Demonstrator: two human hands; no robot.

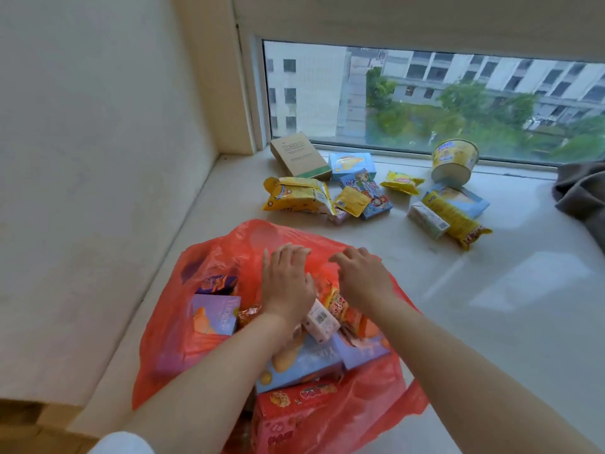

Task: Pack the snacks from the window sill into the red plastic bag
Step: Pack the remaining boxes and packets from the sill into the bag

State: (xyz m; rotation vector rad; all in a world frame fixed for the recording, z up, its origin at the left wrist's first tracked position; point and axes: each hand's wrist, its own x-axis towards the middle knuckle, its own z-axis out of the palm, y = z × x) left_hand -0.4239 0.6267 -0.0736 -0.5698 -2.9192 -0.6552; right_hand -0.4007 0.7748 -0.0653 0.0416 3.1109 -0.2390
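Red plastic bag [209,326] lies on the pale window sill [491,306], mouth open toward the viewer, its long axis running from the near edge away toward the window [425,99]. Already inside it: purple box [214,314], light-blue box [301,368], red box [294,407], small pink carton [322,321].

Both hands are over the bag's far rim. Left hand [286,283]: fingers curled down onto the red film at the far edge; whether it pinches the film cannot be told. Right hand [361,276]: fingers likewise curled at the rim, just beside the left; grip also unclear. The bag's contents sit below and nearer than both hands.

Snacks remaining on the sill, beyond the hands and well apart from the bag:
- brown carton [299,155], against the window frame
- yellow packet [296,194], long axis left-right
- blue cartoon box [368,193]
- small yellow pouch [404,182]
- yellow tub [453,162], tipped, base facing the viewer
- long yellow wrapper [455,221], angled down to the right

Grey cloth [581,191] at the right edge. Cream wall [82,158] on the left; buildings and trees outside.
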